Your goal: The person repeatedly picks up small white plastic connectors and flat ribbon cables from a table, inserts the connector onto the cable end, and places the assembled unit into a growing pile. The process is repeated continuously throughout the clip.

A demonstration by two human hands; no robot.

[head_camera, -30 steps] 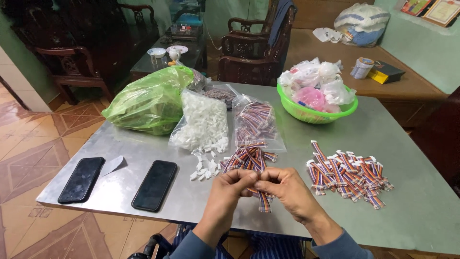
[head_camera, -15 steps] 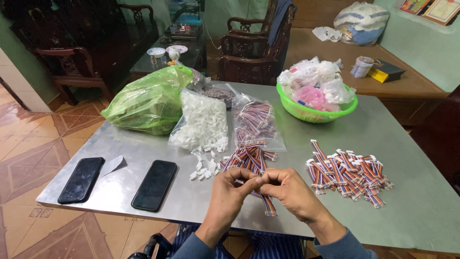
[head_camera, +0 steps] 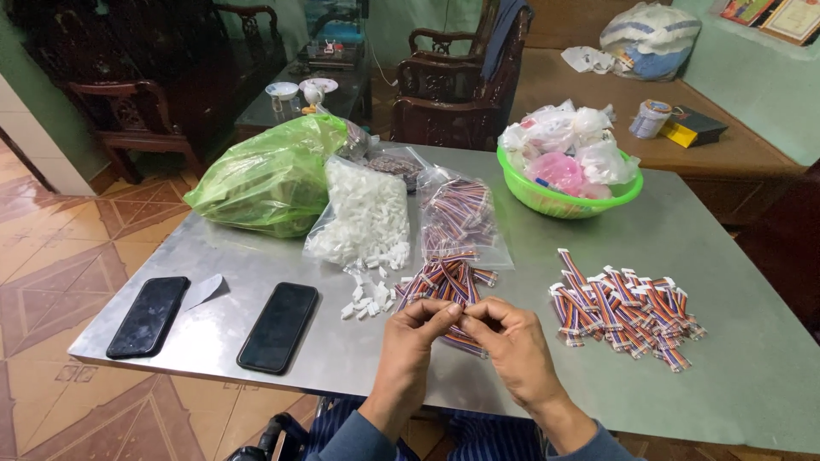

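The left hand [head_camera: 410, 341] and the right hand [head_camera: 511, 343] are meeting at the near table edge, fingers pinching narrowly on one striped ribbon cable [head_camera: 462, 340], just below the loose cable pile [head_camera: 446, 280]. A clear bag of white connectors [head_camera: 363, 218] is lying beside a bag of cables [head_camera: 461, 218]; a green basket [head_camera: 565, 198] is holding knotted plastic bags

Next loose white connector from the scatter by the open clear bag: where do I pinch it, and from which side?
Probably take an outlying white connector at the near-left edge of the scatter, coming from above with the left hand. Pinch across its short sides: the pieces lie flat on the metal table, and the outliers lie apart from the others. The striped wires crowd the right side.
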